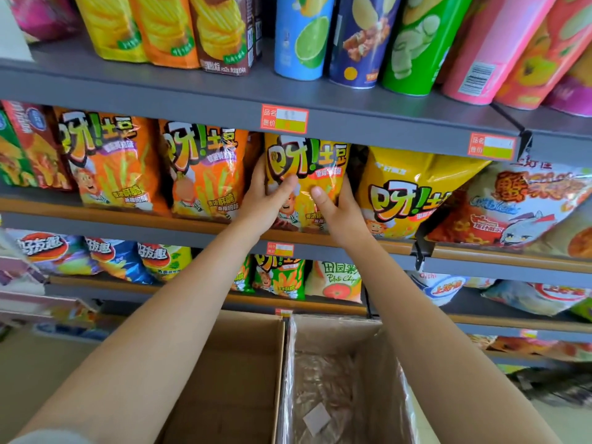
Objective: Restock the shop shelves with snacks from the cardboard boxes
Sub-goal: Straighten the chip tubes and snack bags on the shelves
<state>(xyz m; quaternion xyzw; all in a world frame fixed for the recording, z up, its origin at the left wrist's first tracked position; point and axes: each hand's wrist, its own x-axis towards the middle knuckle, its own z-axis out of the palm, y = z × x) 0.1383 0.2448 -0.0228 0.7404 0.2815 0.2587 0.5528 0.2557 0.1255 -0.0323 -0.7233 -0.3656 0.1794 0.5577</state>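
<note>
A yellow snack bag [304, 161] with a cartoon chef stands upright on the middle shelf [198, 224], between an orange bag [205, 174] and a bigger yellow bag [413, 193]. My left hand [266, 200] grips its left edge with the thumb across the front. On its right edge my right hand [336, 206] grips it the same way. Below my arms stand two open cardboard boxes: the left one [224, 373] shows a bare brown inside, and the right one [339, 379] has a clear plastic liner.
The top shelf [192, 91] carries chip bags and tall snack tubes [304, 36]. More bags fill the lower shelf [278, 277]. A black bracket [419, 248] joins a second shelf unit on the right, full of red and white bags. Price tags [284, 118] hang on the shelf edges.
</note>
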